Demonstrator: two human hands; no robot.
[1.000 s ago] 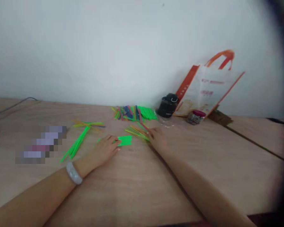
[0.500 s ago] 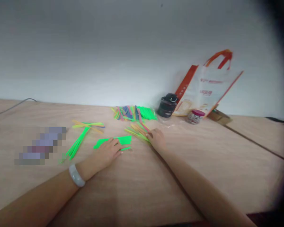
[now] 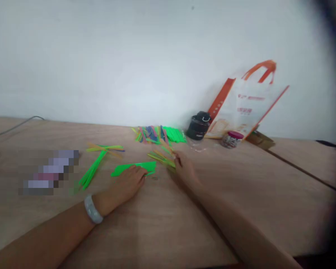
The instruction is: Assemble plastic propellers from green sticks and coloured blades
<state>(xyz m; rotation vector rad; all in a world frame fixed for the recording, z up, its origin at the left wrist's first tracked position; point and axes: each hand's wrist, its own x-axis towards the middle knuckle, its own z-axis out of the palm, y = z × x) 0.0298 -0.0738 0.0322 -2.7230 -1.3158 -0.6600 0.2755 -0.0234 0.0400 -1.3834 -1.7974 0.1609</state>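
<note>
Green strips (image 3: 120,170), aligned flat mid-worktop (image 3: 145,228), under my left hand (image 3: 130,181), its grip hidden, so I cannot tell; mixed strips (image 3: 161,158), just right of these, unaligned, my right hand (image 3: 185,170) pinching their near ends; one crossed bundle (image 3: 93,170), assembled, set apart at left; packet (image 3: 173,134) behind, near the wall (image 3: 100,63); black container (image 3: 198,127), bag (image 3: 248,104), jar (image 3: 231,140) limiting far right; room to move between my forearms.
</note>
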